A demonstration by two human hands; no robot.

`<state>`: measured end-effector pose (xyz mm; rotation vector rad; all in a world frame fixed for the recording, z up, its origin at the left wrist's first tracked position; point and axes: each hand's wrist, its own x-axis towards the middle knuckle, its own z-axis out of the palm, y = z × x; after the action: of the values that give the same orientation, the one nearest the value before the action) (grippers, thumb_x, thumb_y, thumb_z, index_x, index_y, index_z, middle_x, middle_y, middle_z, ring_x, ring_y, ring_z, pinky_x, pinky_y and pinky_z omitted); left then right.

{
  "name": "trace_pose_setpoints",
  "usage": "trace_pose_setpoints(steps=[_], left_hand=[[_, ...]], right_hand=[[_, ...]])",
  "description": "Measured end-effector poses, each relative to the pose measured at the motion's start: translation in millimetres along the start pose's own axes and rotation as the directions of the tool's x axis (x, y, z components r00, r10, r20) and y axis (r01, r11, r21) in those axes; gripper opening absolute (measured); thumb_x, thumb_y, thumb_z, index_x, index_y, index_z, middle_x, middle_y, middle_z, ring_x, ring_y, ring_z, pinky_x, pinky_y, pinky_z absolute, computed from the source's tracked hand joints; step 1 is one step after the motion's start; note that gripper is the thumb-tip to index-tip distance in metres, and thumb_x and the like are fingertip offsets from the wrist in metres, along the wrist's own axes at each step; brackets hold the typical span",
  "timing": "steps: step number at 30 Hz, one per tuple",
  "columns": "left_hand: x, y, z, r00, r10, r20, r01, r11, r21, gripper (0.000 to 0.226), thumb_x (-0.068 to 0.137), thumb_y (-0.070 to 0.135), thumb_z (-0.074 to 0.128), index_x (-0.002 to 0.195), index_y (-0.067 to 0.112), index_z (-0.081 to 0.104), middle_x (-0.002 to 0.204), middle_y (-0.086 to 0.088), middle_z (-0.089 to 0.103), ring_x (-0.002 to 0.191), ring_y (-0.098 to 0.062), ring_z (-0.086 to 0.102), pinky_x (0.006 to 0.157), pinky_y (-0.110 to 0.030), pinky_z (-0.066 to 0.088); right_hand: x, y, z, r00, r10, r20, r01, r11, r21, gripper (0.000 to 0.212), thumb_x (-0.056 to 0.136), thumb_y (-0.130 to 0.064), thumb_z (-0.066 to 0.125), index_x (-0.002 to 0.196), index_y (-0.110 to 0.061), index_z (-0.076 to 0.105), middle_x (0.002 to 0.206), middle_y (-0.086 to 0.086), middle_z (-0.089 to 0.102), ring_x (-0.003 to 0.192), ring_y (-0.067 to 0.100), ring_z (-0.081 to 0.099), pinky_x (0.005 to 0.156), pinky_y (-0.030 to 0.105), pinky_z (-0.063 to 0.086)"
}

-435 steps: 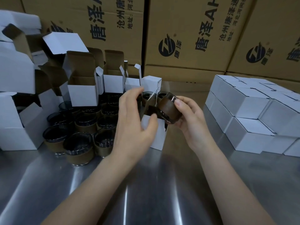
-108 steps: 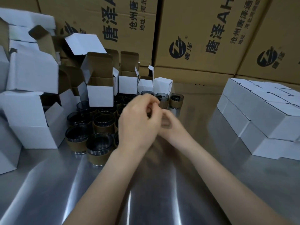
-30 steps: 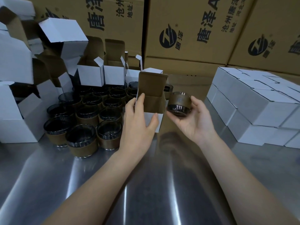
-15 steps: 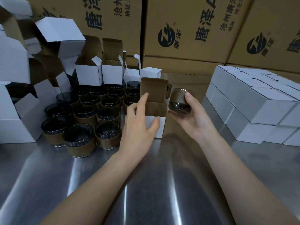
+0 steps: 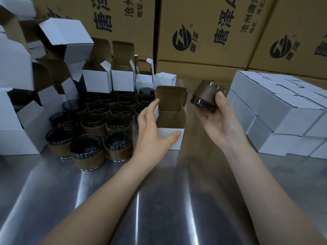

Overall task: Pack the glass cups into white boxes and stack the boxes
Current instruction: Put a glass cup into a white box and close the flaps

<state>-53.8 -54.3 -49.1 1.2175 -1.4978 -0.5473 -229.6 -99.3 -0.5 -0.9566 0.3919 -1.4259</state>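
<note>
Done: closed white boxes [image 5: 276,117] stacked in at least two layers, right side of the steel table [image 5: 159,200].
Current cup: glass cup with brown sleeve [image 5: 207,98], tilted, in the air just right of the open white box [image 5: 174,144]; not yet inside.
Right hand [image 5: 221,124]: fingers and thumb wrapped round the cup.
Left hand [image 5: 154,131]: fingers fairly straight along the box's left side, thumb on its front face, bracing it; lid flap up.
Remaining: cup in, flaps shut, box onto the stack.
Backlog: large cluster of loose cups [image 5: 92,131] at left, empty open boxes [image 5: 122,80] behind them.
Estimate: roughly mid-task.
</note>
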Motion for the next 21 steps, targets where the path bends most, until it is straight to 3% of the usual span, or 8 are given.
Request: trace_pose_setpoints(steps=[4,6,9,10,12,16,21], left_hand=[[1,3,0,0.999,0.01,0.039,-0.007,0.997,-0.081,0.079,0.082,0.018,0.078,0.136,0.046,0.027,0.15,0.003,0.032,0.136,-0.006,0.034,0.116,-0.035,0.032],[2,2,0,0.998,0.016,0.055,-0.01,0.995,-0.101,0.076,0.082,0.017,0.078,0.134,0.043,0.03,0.146,0.003,0.037,0.137,-0.011,0.038,0.114,-0.039,0.036],[3,-3,1,0.997,0.001,0.072,0.006,0.996,-0.09,0.075,0.08,0.025,0.081,0.133,0.046,0.031,0.144,0.005,0.034,0.13,-0.007,0.039,0.105,-0.021,0.041],[3,-4,2,0.997,-0.005,0.073,0.01,0.997,-0.073,0.077,0.078,0.029,0.082,0.133,0.047,0.031,0.142,0.006,0.032,0.127,-0.005,0.038,0.096,-0.011,0.039],[4,-6,4,0.997,-0.013,0.075,0.017,0.998,-0.054,0.079,0.076,0.033,0.083,0.132,0.05,0.031,0.139,0.008,0.03,0.125,-0.004,0.035,0.086,-0.004,0.031],[6,-7,7,0.997,-0.018,0.073,0.02,1.0,-0.022,0.083,0.074,0.04,0.083,0.135,0.051,0.028,0.134,0.014,0.028,0.121,-0.001,0.034,0.089,-0.011,0.029],[6,-7,9,0.999,-0.009,0.048,0.008,1.0,0.007,0.09,0.069,0.041,0.086,0.139,0.042,0.028,0.138,0.013,0.031,0.129,-0.005,0.035,0.103,-0.027,0.036]], right_hand=[[-4,-4,8,0.991,-0.013,0.131,0.021,0.998,-0.059,0.089,0.059,-0.025,0.09,0.131,0.003,0.046,0.12,0.017,0.057,0.116,0.033,0.051,0.106,0.047,0.039],[-7,-5,12,0.988,-0.012,0.156,0.034,0.99,-0.138,0.081,0.068,-0.019,0.078,0.135,0.006,0.041,0.12,0.019,0.053,0.114,0.033,0.051,0.098,0.045,0.044],[-10,-8,17,0.986,-0.04,0.164,0.087,0.952,-0.294,0.067,0.068,-0.026,0.077,0.125,-0.001,0.052,0.113,0.01,0.06,0.106,0.023,0.058,0.084,0.034,0.051],[-11,-8,19,0.984,-0.054,0.167,0.108,0.935,-0.337,0.067,0.065,-0.03,0.082,0.121,-0.005,0.056,0.112,0.007,0.062,0.106,0.022,0.059,0.084,0.033,0.051],[-13,-8,21,0.98,-0.092,0.179,0.162,0.89,-0.427,0.062,0.065,-0.029,0.081,0.12,-0.01,0.06,0.11,0.001,0.066,0.108,0.02,0.06,0.087,0.034,0.051],[-16,-4,25,0.966,-0.15,0.211,0.248,0.769,-0.59,0.062,0.069,-0.022,0.078,0.125,-0.007,0.056,0.113,-0.002,0.069,0.112,0.015,0.063,0.094,0.031,0.051],[-15,1,25,0.956,-0.171,0.239,0.291,0.656,-0.697,0.055,0.071,-0.01,0.079,0.12,-0.016,0.054,0.119,0.003,0.062,0.113,0.012,0.061,0.093,0.024,0.05]])
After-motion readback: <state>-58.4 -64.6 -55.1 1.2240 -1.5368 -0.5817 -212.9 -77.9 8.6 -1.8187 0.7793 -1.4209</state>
